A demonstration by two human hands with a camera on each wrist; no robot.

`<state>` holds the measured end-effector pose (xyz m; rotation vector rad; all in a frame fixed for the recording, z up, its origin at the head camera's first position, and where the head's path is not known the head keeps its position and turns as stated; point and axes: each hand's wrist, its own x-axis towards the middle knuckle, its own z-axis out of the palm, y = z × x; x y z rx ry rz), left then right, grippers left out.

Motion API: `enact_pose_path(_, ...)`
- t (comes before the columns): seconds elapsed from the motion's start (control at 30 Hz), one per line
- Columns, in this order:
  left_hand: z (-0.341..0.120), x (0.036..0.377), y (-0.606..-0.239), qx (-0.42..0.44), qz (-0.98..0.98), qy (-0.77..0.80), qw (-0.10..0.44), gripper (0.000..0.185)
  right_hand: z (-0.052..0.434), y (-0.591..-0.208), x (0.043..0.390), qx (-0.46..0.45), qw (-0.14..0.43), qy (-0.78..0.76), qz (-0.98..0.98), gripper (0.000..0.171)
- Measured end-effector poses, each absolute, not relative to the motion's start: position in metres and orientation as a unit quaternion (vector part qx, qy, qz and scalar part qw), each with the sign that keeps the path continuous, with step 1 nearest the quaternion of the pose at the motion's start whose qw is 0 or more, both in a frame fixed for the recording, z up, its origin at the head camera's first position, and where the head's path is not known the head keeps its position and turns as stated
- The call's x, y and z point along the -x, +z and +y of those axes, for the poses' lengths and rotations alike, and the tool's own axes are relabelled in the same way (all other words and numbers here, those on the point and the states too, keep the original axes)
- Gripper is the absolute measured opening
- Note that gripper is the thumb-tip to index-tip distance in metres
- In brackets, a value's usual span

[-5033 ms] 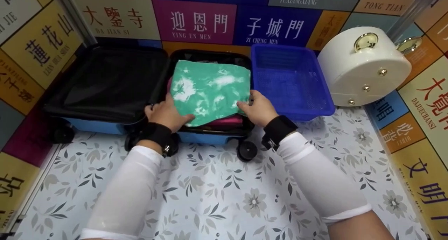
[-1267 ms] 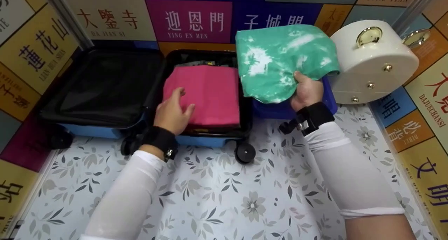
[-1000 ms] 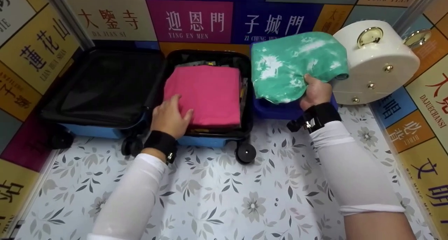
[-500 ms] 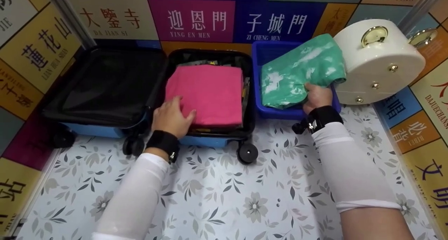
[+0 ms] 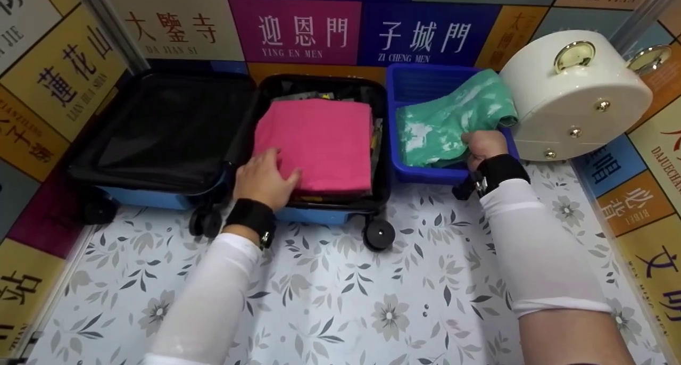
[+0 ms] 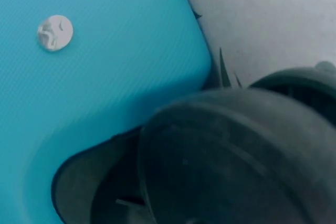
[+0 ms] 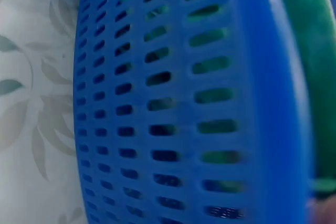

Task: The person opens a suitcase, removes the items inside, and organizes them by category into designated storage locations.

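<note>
My right hand grips the near right part of a green-and-white tie-dyed folded cloth. That cloth lies partly inside a blue plastic basket, its right end bulging up over the basket's right rim. In the right wrist view the green cloth shows behind the slotted basket wall. My left hand rests with relaxed fingers at the near left corner of a pink folded cloth, which lies on other packed things in an open suitcase. Only the suitcase's blue shell and a wheel show in the left wrist view.
The suitcase's other half, covered in black, lies at the left. Right of the basket stands a white rounded case with gold handles and knobs. Lettered panels wall the back and sides; a floral-patterned surface lies in front.
The green cloth has gone from on top of the pink cloth, rightward and down into the basket, in my right hand. My left hand has let go of it and settled beside the pink cloth.
</note>
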<state>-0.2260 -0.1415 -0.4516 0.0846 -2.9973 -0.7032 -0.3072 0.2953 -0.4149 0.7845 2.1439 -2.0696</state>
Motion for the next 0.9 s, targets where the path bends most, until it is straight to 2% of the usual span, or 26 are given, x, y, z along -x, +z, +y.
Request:
enact_pose_path(0.1, -0.141, 0.226, -0.452, -0.028, -0.972, -0.23, 0.031, 0.073, 0.297, -0.416, 0.307, -0.247, 0.034, -0.665, 0.704, 0.017)
enact_pose_path(0.13, -0.141, 0.226, -0.452, -0.03, -0.972, -0.231, 0.03, 0.073, 0.298, -0.416, 0.307, -0.238, 0.043, -0.637, 0.732, 0.024)
enact_pose_path(0.23, -0.141, 0.226, -0.453, -0.033, -0.972, -0.231, 0.026, 0.073, 0.302, -0.413, 0.306, -0.22, 0.073, -0.489, 0.841, 0.067)
enact_pose_path(0.33, -0.142, 0.225, -0.454, -0.037, -0.972, -0.23, 0.026, 0.072, 0.3, -0.41, 0.304, -0.234, 0.036, -0.435, 0.869, 0.101)
enact_pose_path(0.4, -0.142, 0.226, -0.454, -0.036, -0.972, -0.23, 0.031, 0.072, 0.298, -0.41, 0.303, -0.243, -0.022, -0.438, 0.866, 0.11)
enact_pose_path(0.47, -0.142, 0.226, -0.454, -0.034, -0.972, -0.23, 0.033, 0.072, 0.3, -0.41, 0.299, -0.227, -0.071, -0.434, 0.869, 0.111)
enact_pose_path(0.5, -0.142, 0.226, -0.453, -0.034, -0.972, -0.23, 0.033, 0.072, 0.301, -0.41, 0.296, -0.213, -0.077, -0.416, 0.881, 0.109)
enact_pose_path(0.73, -0.142, 0.224, -0.452, -0.037, -0.972, -0.231, 0.027, 0.072, 0.318, -0.418, 0.279, -0.088, 0.005, -0.209, 0.974, 0.073)
enact_pose_path(0.9, -0.143, 0.224, -0.452, -0.035, -0.972, -0.233, 0.027, 0.073, 0.323, -0.427, 0.274, -0.052, 0.029, -0.155, 0.986, 0.064)
